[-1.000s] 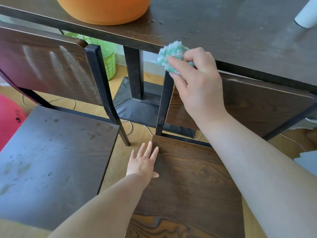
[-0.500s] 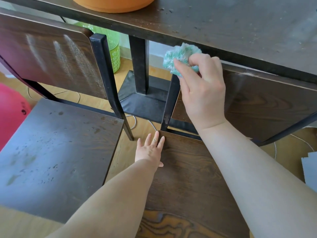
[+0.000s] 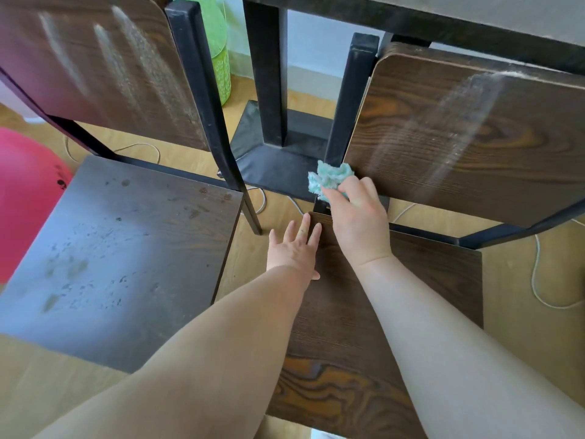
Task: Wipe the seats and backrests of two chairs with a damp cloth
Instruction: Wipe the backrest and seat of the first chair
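Two dark wood chairs with black metal frames stand side by side. The left chair's seat [image 3: 120, 248] is spotted with marks and its backrest [image 3: 95, 68] shows pale streaks. The right chair's seat [image 3: 395, 312] lies under my arms, and its backrest [image 3: 474, 137] has a pale streak. My right hand [image 3: 357, 223] is shut on a crumpled teal cloth [image 3: 329, 177], pressed against the lower end of the right chair's black left post [image 3: 351, 99]. My left hand [image 3: 296, 248] rests flat, fingers apart, on the seat's back left corner.
A dark table edge [image 3: 443, 23] overhangs the chairs, with its black leg and base plate [image 3: 269, 90] between them. A green basket [image 3: 218, 52] stands behind, a pink round object [image 3: 22, 191] at the left. White cable [image 3: 538, 280] lies on the wooden floor.
My right hand has slid the cloth down the right chair's left post, from its top near the table edge to just above the seat. The view has tilted downward.
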Demonstrator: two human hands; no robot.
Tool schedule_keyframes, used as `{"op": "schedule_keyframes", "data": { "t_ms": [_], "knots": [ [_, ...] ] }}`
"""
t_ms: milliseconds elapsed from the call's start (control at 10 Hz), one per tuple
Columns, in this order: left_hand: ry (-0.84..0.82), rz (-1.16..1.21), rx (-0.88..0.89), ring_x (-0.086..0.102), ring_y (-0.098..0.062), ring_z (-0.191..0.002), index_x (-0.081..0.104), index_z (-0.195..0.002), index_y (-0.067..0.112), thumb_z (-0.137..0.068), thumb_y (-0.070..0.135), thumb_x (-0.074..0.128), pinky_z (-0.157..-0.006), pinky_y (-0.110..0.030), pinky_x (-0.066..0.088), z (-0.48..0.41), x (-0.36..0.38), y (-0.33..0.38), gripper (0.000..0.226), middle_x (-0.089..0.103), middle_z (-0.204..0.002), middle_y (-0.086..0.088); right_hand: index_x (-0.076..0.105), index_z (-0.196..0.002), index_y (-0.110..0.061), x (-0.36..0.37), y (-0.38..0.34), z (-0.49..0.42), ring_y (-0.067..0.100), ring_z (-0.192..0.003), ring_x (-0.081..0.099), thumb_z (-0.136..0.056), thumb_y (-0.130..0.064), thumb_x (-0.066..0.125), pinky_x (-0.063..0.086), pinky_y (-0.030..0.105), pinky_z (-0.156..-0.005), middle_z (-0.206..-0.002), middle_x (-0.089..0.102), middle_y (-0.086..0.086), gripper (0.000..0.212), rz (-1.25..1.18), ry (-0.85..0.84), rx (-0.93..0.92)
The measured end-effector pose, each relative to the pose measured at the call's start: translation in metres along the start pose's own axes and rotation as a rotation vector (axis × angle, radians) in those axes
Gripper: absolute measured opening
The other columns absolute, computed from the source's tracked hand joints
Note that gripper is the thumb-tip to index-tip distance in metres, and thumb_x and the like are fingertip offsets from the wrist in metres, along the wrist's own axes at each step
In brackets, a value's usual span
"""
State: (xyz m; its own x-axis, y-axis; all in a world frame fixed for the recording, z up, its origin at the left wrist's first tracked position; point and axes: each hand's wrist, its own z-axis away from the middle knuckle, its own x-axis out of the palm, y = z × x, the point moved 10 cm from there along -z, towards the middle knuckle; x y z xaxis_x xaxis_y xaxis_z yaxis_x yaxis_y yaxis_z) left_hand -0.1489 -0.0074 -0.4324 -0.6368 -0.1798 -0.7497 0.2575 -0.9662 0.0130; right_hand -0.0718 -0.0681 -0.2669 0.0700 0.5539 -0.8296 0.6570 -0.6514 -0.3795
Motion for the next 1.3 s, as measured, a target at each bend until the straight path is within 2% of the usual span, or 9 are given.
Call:
{"op": "schedule_keyframes", "data": {
  "t_ms": [100, 200, 300, 400, 500, 600, 900, 1100, 1300],
  "knots": [
    [0.003, -0.012, -0.002, -0.014, -0.029, -0.152, -0.022, -0.154, 0.026, -0.093, 0.053, 0.060, -0.121, -0.059, 0.004, -0.001, 0.000, 0.000, 0.106, -0.032, -0.161, -0.001, 0.073, -0.100, -0.006, 0.010, 0.008, 0.008, 0.019, -0.085, 0.045, -0.087, 0.005, 0.059, 0.055, 0.049, -0.065, -0.093, 0.061, 0.015, 0.022, -0.035, -0.059, 0.044],
    [-0.001, -0.018, -0.008, -0.014, -0.030, -0.152, -0.023, -0.154, 0.026, -0.093, 0.052, 0.061, -0.120, -0.059, 0.003, -0.002, -0.001, 0.002, 0.107, -0.032, -0.160, -0.001, 0.072, -0.106, -0.006, -0.005, 0.000, 0.001, 0.021, -0.088, 0.052, -0.087, 0.000, 0.067, 0.057, 0.046, -0.065, -0.095, 0.061, 0.014, 0.020, 0.012, -0.055, -0.020],
    [0.007, -0.030, -0.018, -0.014, -0.031, -0.152, -0.023, -0.154, 0.025, -0.094, 0.051, 0.061, -0.120, -0.059, 0.004, -0.001, -0.003, 0.003, 0.107, -0.032, -0.160, -0.002, 0.070, -0.117, -0.002, -0.040, -0.018, -0.012, 0.029, -0.094, 0.057, -0.089, -0.008, 0.070, 0.059, 0.037, -0.073, -0.101, 0.064, 0.016, 0.028, 0.017, 0.029, -0.139],
    [0.018, -0.044, -0.015, -0.013, -0.032, -0.152, -0.023, -0.154, 0.024, -0.094, 0.053, 0.060, -0.121, -0.059, 0.006, 0.000, -0.004, 0.005, 0.106, -0.031, -0.161, -0.004, 0.071, -0.117, -0.001, -0.105, -0.036, -0.039, 0.024, -0.096, 0.053, -0.101, -0.017, 0.056, 0.050, 0.023, -0.079, -0.099, 0.066, 0.019, 0.028, 0.005, 0.266, -0.205],
    [0.009, -0.060, -0.013, -0.013, -0.032, -0.152, -0.024, -0.154, 0.023, -0.094, 0.054, 0.058, -0.121, -0.058, 0.006, 0.001, -0.004, 0.005, 0.106, -0.032, -0.160, -0.004, 0.073, -0.115, -0.002, -0.153, -0.044, -0.063, 0.024, -0.098, 0.055, -0.101, -0.018, 0.057, 0.047, 0.019, -0.081, -0.098, 0.067, 0.019, 0.026, 0.012, 0.413, -0.229],
    [0.003, -0.064, -0.018, -0.013, -0.032, -0.152, -0.025, -0.153, 0.023, -0.094, 0.054, 0.058, -0.120, -0.058, 0.006, 0.001, -0.003, 0.005, 0.107, -0.033, -0.160, -0.004, 0.073, -0.114, -0.004, -0.174, -0.037, -0.083, 0.029, -0.094, 0.059, -0.100, -0.015, 0.058, 0.043, 0.018, -0.077, -0.096, 0.066, 0.019, 0.024, 0.061, 0.432, -0.228],
    [-0.011, -0.061, -0.028, -0.013, -0.031, -0.153, -0.026, -0.153, 0.024, -0.093, 0.055, 0.058, -0.121, -0.058, 0.006, 0.002, -0.002, 0.003, 0.108, -0.034, -0.160, -0.002, 0.073, -0.113, -0.004, -0.145, -0.010, -0.077, 0.029, -0.101, 0.061, -0.096, -0.019, 0.062, 0.050, 0.023, -0.078, -0.104, 0.066, 0.018, 0.025, 0.110, 0.325, -0.212],
    [0.000, -0.069, -0.030, -0.012, -0.031, -0.153, -0.026, -0.153, 0.024, -0.093, 0.055, 0.059, -0.121, -0.058, 0.006, 0.001, -0.002, 0.002, 0.108, -0.032, -0.161, -0.003, 0.071, -0.109, -0.002, -0.078, 0.018, -0.032, 0.026, -0.095, 0.059, -0.093, -0.016, 0.067, 0.054, 0.027, -0.070, -0.100, 0.064, 0.015, 0.022, 0.127, 0.081, -0.142],
    [0.004, -0.065, -0.021, -0.011, -0.031, -0.153, -0.025, -0.153, 0.025, -0.093, 0.055, 0.059, -0.121, -0.058, 0.006, 0.001, -0.002, 0.002, 0.108, -0.031, -0.161, -0.002, 0.070, -0.107, -0.003, -0.042, 0.035, -0.004, 0.029, -0.092, 0.058, -0.091, -0.012, 0.068, 0.057, 0.036, -0.057, -0.096, 0.061, 0.013, 0.018, 0.122, -0.014, -0.100]
  ]
}}
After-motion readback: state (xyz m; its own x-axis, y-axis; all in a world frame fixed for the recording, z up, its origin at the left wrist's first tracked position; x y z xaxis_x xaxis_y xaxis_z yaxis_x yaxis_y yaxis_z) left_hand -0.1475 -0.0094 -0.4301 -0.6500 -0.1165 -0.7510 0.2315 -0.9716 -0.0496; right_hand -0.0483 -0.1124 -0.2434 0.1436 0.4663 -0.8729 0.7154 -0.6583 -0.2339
